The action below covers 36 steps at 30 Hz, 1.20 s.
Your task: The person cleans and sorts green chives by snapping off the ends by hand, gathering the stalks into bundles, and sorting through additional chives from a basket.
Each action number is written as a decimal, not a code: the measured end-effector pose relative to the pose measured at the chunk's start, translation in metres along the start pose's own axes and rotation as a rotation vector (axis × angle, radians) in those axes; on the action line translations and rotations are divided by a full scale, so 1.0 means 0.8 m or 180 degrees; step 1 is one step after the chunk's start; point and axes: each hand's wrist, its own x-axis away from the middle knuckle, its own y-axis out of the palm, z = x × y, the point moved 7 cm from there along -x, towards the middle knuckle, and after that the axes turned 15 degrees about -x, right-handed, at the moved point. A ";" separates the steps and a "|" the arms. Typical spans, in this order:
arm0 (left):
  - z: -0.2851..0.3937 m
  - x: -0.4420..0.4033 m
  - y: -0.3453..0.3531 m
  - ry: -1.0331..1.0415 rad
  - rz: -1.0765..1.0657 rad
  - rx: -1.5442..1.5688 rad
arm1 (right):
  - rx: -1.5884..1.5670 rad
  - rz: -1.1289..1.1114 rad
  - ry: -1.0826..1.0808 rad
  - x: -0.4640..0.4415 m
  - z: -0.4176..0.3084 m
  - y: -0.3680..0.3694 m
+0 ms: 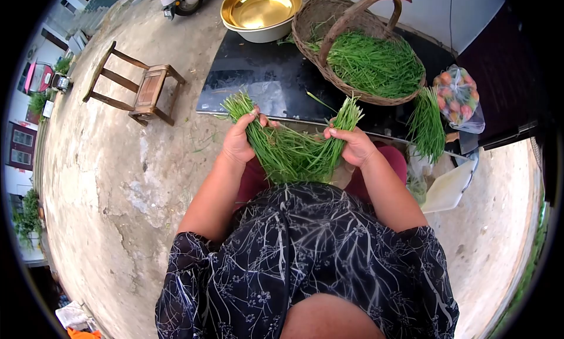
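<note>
In the head view, my left hand [241,136] is closed round one bunch of garlic chives [261,140], its pale cut ends pointing up and left. A second bunch of garlic chives [343,125] is gripped in my right hand [351,140], pale ends up and right. The green leaves of both bunches hang down and tangle together between my hands, above my lap. Beyond them on the black table stands a wicker basket [299,36] with an arched handle, holding many loose chives [373,66].
A golden basin [258,7] sits in a white one at the black table's [241,75] far left. To the right, a bundle of chives [427,125] hangs over the edge beside a plastic bag of reddish fruit [456,95]. A wooden chair [150,89] stands on the concrete at left.
</note>
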 end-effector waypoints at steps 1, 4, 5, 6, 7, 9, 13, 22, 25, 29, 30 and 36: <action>0.011 0.001 -0.009 0.0229 0.0116 0.0098 | 0.0591 0.0106 0.0090 -0.002 -0.002 -0.020; 0.046 0.015 -0.052 0.0661 0.0359 0.0262 | 0.2493 0.0627 0.0112 -0.010 -0.021 -0.084; 0.060 0.020 -0.067 0.0861 0.0471 0.0314 | 0.3523 0.1082 0.0020 -0.008 -0.036 -0.098; 0.064 0.022 -0.077 0.0864 0.0473 0.0327 | 0.4552 0.1546 -0.0081 -0.004 -0.052 -0.092; 0.063 0.026 -0.090 0.0786 0.0625 0.0187 | 0.4674 0.1531 0.0024 -0.004 -0.055 -0.082; 0.056 0.032 -0.096 0.0601 0.0817 0.0036 | 0.5041 0.1374 -0.0096 -0.017 -0.056 -0.057; 0.032 0.034 -0.089 0.0274 0.0940 -0.0122 | 0.5818 0.1023 -0.0289 -0.047 -0.053 0.029; -0.004 0.017 -0.069 0.0112 0.0839 -0.0313 | 0.7179 0.1009 -0.0468 -0.161 -0.022 0.029; -0.011 0.010 -0.064 0.0020 0.0774 -0.0335 | 0.7032 0.1025 -0.0105 -0.181 -0.011 -0.010; -0.014 0.008 -0.065 -0.0201 0.0855 -0.0233 | 0.6939 0.0899 -0.1077 -0.175 -0.009 -0.010; -0.011 0.009 -0.063 -0.0198 0.0876 -0.0215 | 0.6950 0.0870 -0.1062 -0.167 -0.005 0.002; -0.014 -0.004 -0.021 0.0064 0.0597 -0.0098 | 0.3486 -0.1082 -0.0589 -0.092 0.072 0.089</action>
